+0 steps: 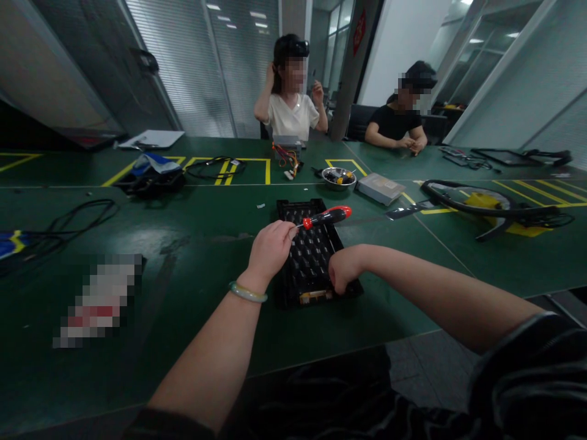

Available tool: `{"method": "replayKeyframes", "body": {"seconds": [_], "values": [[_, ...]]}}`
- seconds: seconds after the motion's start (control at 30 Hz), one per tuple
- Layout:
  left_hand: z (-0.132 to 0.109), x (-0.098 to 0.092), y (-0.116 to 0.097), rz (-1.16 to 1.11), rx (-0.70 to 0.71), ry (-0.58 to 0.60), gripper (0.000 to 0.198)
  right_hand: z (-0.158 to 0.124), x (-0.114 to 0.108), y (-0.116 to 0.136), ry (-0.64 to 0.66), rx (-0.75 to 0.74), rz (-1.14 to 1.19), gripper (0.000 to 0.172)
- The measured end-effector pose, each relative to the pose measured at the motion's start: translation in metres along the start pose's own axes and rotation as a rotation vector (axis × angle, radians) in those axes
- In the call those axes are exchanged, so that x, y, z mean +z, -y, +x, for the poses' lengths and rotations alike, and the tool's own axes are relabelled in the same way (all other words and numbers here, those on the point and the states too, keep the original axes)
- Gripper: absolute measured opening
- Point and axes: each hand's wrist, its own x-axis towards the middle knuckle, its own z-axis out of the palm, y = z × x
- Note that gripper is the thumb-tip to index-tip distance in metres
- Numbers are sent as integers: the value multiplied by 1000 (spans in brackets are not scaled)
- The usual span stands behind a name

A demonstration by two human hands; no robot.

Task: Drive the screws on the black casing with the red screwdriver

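A: What kind of room do we see here?
B: We see an office-style electronics workroom: green tabletop point(192, 263) marked with yellow tape bays point(267, 170), loose cables point(77, 220), a screwdriver point(326, 216), a bowl of small parts point(338, 177).
A: We note glass partitions with blinds point(183, 67) behind.

Green tables point(192, 244) marked with yellow lines point(268, 171) stand before blind-covered glass walls point(183, 67), ceiling lights point(257, 14) glowing above.

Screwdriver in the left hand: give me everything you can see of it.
The screwdriver has a glossy black handle, plastic by its look, with a red collar and red end cap. It lies almost level above the black tray, cap pointing away to the right. The left hand pinches its collar end; the shaft is hidden.
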Motion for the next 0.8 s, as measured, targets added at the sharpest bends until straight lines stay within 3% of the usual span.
{"method": "replayKeyframes", "body": {"seconds": [0.4,0.8], "values": [[0,0,1,6,14,-7,19,18,-4,-10,34,1,27,41],[1,0,2,1,2,0,20,26,-9,-16,59,-98,17,33]]}}
